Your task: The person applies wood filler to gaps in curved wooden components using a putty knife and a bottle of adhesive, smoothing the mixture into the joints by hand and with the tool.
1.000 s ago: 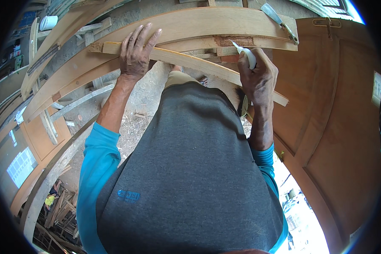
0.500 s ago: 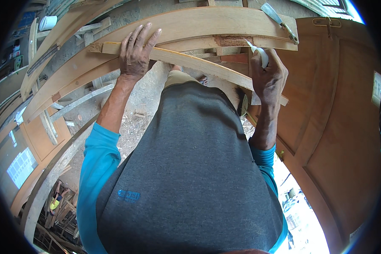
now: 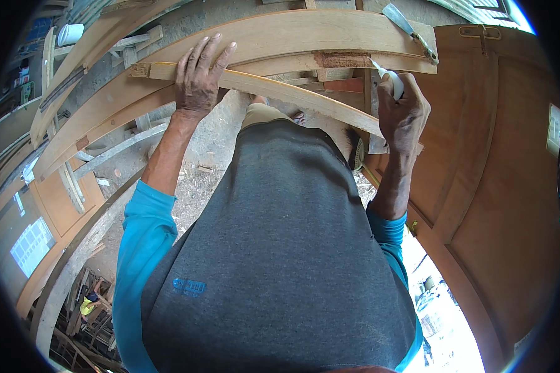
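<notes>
My right hand is closed around a white squeeze bottle with a narrow pointed nozzle. The nozzle tip is at the right end of a rough reddish-brown recess in the edge of a wooden board. My left hand lies with its fingers stretched out over a long thin wood strip and the board behind it. That strip slants down to the right, where it passes behind my right wrist. A putty knife lies on the wide board, near its right end.
A large brown panelled door with a metal latch stands on the right. A white container sits at the far left, among long wooden boards. Wood scraps litter the floor, and a person in yellow is at the lower left.
My right hand has shifted a little to the right with the squeeze bottle, and the nozzle tip has moved along the recess to its right end. My left hand stays in place.
</notes>
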Motion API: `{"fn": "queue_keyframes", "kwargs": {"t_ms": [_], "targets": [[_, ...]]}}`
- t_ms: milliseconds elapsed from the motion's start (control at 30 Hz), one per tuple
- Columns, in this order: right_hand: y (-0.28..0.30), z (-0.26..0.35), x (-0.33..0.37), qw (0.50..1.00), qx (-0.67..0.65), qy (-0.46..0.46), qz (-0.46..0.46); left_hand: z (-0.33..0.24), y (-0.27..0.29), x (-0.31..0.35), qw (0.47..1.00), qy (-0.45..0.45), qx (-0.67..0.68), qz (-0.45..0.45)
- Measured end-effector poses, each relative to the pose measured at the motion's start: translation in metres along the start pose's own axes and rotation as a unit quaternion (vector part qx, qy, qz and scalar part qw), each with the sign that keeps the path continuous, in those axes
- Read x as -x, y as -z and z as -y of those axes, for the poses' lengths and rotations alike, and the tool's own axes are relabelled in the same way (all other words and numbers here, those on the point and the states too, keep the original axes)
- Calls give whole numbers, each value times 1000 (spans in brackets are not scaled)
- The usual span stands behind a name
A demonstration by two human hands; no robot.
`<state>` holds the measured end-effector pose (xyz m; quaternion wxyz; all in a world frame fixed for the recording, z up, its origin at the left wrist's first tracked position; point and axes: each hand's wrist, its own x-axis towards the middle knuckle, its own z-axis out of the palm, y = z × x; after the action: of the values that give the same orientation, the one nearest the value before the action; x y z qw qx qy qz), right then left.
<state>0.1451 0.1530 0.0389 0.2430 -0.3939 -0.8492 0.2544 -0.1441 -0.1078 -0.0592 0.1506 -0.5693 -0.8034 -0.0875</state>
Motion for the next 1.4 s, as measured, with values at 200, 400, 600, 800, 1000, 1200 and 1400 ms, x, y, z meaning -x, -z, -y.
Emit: {"fn": "queue_keyframes", "kwargs": {"t_ms": [200, 400, 600, 800, 1000, 1200, 1400], "targets": [[-1, 1, 1, 1000, -3, -4, 4, -1, 2, -1, 1000, -1, 0, -2], [-4, 13, 4, 999, -30, -8, 33, 0, 1, 0, 1000, 1, 0, 2], [-20, 25, 8, 998, -38, 28, 46, -1, 0, -1, 1000, 1, -3, 2], [-20, 23, 8, 999, -17, 27, 43, 0, 1, -1, 1000, 0, -4, 2], [-13, 16, 6, 999, -10, 21, 26, -1, 1, 0, 1000, 1, -9, 1], [-15, 29, 14, 997, -45, 1, 63, 0, 1, -1, 1000, -2, -14, 1], [-22, 35, 18, 996, -51, 30, 65, 0, 0, -1, 1000, -1, -11, 2]]}}
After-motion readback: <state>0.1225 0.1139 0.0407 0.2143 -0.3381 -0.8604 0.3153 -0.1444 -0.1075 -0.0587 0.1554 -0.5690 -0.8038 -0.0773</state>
